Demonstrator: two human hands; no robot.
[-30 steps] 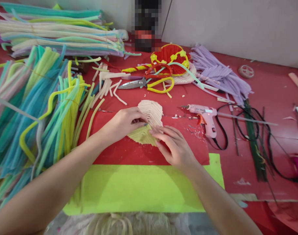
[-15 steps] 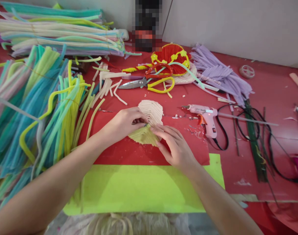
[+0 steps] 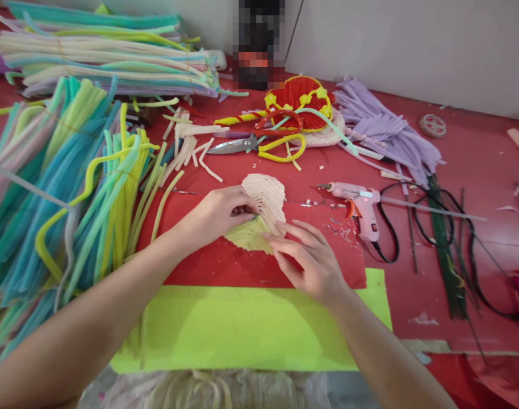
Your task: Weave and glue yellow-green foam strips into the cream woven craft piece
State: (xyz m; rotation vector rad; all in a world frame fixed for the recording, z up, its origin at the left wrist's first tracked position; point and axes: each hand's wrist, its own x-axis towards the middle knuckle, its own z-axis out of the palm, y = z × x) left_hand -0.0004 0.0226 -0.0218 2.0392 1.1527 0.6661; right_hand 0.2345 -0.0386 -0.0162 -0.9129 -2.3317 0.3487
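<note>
Left hand touches ribbed piece on red sheet.

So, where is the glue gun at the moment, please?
In the head view, the pink glue gun lies on the red table, right of the right hand, beside its black cord.

L hand & R hand touch pink/yellow-grn ribbed pc. Glue gun lies to its R, scissors beyond.
</note>
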